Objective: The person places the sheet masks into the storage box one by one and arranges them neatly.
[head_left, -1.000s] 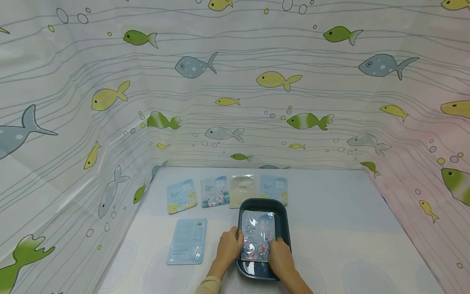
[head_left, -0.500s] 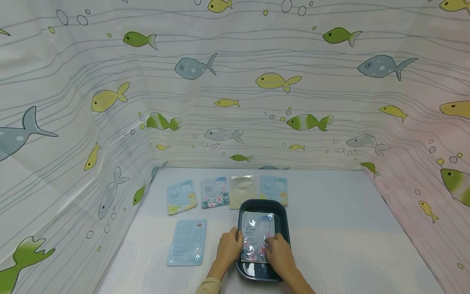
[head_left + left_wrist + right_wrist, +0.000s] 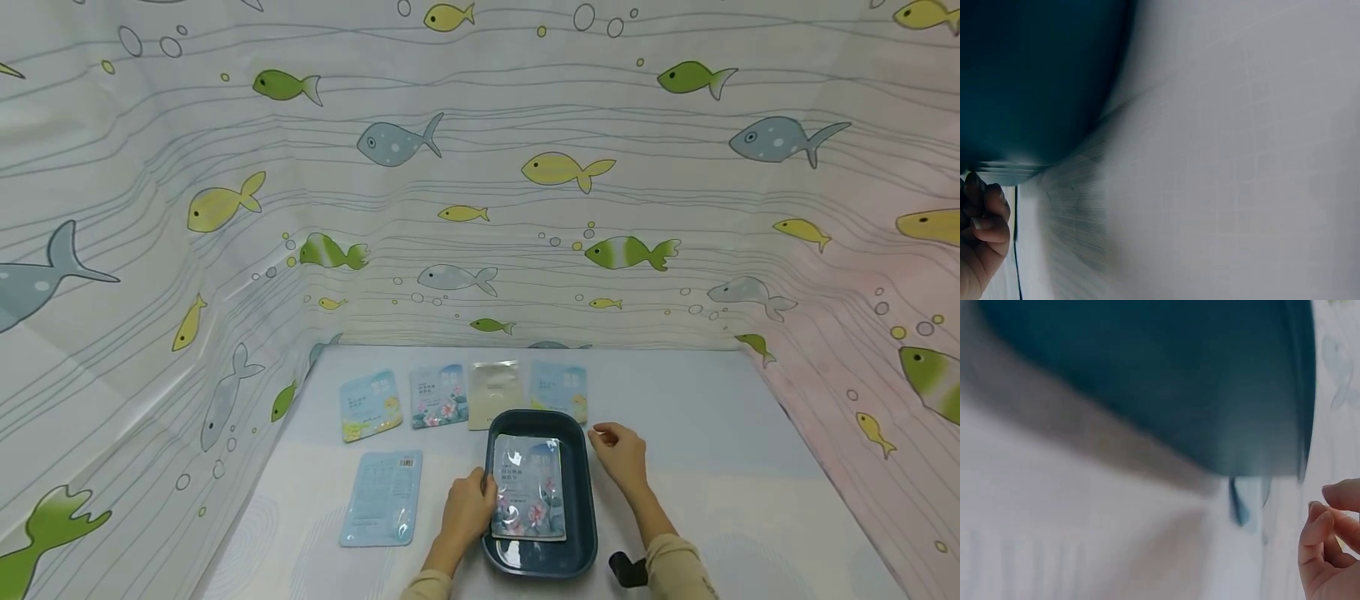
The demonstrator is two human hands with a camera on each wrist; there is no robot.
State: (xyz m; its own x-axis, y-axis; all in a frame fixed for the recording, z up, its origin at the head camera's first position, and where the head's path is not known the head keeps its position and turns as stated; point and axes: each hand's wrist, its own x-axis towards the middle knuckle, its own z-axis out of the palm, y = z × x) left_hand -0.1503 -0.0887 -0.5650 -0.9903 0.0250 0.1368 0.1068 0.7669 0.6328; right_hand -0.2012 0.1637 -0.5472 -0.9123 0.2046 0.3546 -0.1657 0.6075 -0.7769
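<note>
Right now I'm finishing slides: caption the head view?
Left grip on a dark tray holding a floral packet; right grip alongside, loosely curled.

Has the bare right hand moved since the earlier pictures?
Yes: the right hand moved forward and right, from over the dark blue oblong tray to beside its far right corner.

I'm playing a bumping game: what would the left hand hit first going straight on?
The tray, which the left hand touches; past its rim, probably the flowery packet inside, though depth is unclear.

White backdrop sheeting with printed yellow, green and grey-blue fish spans upper frame and both sides, pinkish at right; pale patterned tabletop below.
</note>
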